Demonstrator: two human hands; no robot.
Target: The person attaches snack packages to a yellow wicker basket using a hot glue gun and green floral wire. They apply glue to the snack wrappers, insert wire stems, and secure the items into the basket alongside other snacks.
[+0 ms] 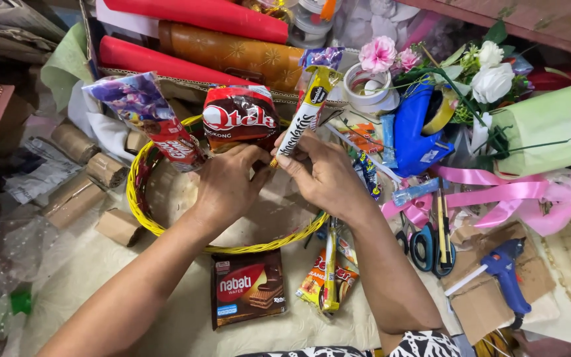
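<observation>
- Yellow wicker basket (141, 198), centre-left of frame: it sat on the pale cloth-covered table (80, 271) with a cardboard insert inside. Two snack packs already stood along its back rim, a purple-and-red packet (145, 116) at left and a dark red-and-brown bag (240, 116) beside it.
- Your right hand (328, 175), centre: it was closed around the lower end of a long yellow-and-white stick snack (306, 109), holding it upright and tilted slightly right, just beside the red-and-brown bag.
- Your left hand (226, 185), centre: fingers were curled at the stick's base, pinching near the same spot; what it pressed there was hidden.
- Step, as I judge it: you were fixing the stick in among the standing packs, third in the row.
- Next move would call for a steady base grip and an anchor, so the stick would stand unaided.
- Lower centre: a wafer pack (247, 287) and an orange sachet (322, 281) lay flat.
- Right of frame: blue glue gun (507, 274), scissors (424, 244).
</observation>
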